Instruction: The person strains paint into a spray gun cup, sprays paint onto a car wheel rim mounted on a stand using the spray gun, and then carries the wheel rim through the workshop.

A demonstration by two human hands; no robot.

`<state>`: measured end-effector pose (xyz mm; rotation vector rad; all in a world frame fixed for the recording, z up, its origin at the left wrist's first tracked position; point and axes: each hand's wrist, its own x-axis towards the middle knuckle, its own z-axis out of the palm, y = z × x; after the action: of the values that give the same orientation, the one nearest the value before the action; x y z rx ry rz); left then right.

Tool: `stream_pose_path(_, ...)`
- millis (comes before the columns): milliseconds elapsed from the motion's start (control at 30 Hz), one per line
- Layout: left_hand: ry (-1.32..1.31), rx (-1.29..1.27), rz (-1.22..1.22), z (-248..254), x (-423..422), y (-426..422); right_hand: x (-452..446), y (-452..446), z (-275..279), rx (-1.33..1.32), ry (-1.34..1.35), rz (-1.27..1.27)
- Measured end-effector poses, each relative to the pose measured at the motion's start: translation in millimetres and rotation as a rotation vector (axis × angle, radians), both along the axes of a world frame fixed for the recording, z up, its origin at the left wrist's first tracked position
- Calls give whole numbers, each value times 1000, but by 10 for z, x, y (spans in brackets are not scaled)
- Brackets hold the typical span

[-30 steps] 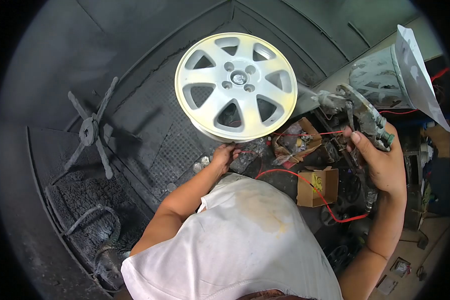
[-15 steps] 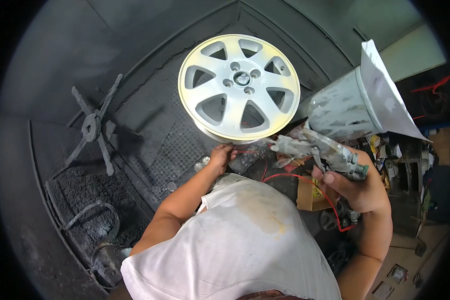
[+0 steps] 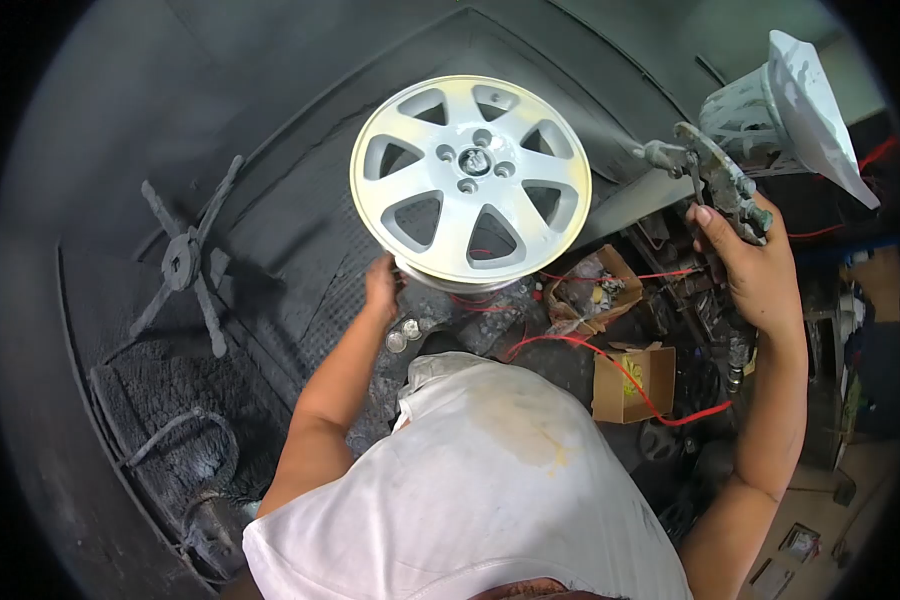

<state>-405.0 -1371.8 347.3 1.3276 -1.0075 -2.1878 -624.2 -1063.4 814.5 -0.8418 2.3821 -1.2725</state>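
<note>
A white-silver alloy wheel (image 3: 450,222) with a yellowish rim edge faces up toward me, its spokes radiating from a centre cap. At its lower left edge is my left hand (image 3: 382,290), fingers curled against the rim and partly hidden behind it. My right hand (image 3: 765,275) is wrapped around a paint-crusted spray gun (image 3: 722,170), off to the right of the wheel. The nozzle points left at the wheel, and a pale mist spreads between them. A paint-smeared cup (image 3: 740,115) with a white paper-like funnel (image 3: 815,115) sits on the gun.
A dark cross-shaped stand (image 3: 182,262) is at left, above a shaggy dark mat (image 3: 160,400). Cardboard boxes (image 3: 660,385) stand on the right near a red hose (image 3: 625,372). Cluttered shelving is at far right. Grey booth walls (image 3: 300,60) enclose the back.
My right hand has raised the spray gun up and to the right, and mist now shows at its nozzle. My left hand has slid left along the rim. The wheel has turned.
</note>
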Motion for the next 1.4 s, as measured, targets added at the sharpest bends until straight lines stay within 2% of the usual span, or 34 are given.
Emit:
stream_pose_path(67,-27,-44,-5,17,-34,-100,-78,158,-36,72,24,-1)
stream_pose_path(167,2,-52,25,-53,-77,186,-18,336,-15,194,28,-28)
stream_pose_path(200,-17,-22,64,-40,-104,311,101,361,1,214,-5,-111)
stream_pose_path(300,-29,-25,90,-165,-143,806,227,508,5,267,-122,-24)
stream_pose_path(367,52,103,104,-269,-210,1152,340,488,44,338,-243,-4)
stream_pose_path(400,143,225,47,-282,-221,1285,383,484,-6,304,-275,23)
stream_pose_path(467,134,372,-106,-144,-325,1486,485,374,30,302,-405,44)
stream_pose_path(633,192,466,-161,-95,-410,1510,628,171,-61,198,-496,183)
stream_pose_path(800,197,423,-123,-97,-399,1467,740,-202,-116,1,-401,241)
stream_pose_path(867,197,426,-128,-101,-383,1463,692,-284,-180,-80,-281,237)
stream_pose_path(1033,175,416,-163,-131,-342,1423,509,-425,-149,-99,-196,204)
stream_pose_path(1100,141,372,-129,-231,-304,1395,436,-442,-69,7,-81,165)
stream_pose_path(1233,122,259,-172,-243,-153,1254,272,-375,-140,-20,-91,116)
stream_pose_path(1300,81,203,-95,-165,-74,1123,182,-290,-195,-27,-111,87)
stream_pose_path(1367,81,172,-12,-178,-17,899,122,-203,-206,32,61,61)
stream_pose_path(1400,61,120,16,-231,-6,764,104,-145,-187,31,63,54)
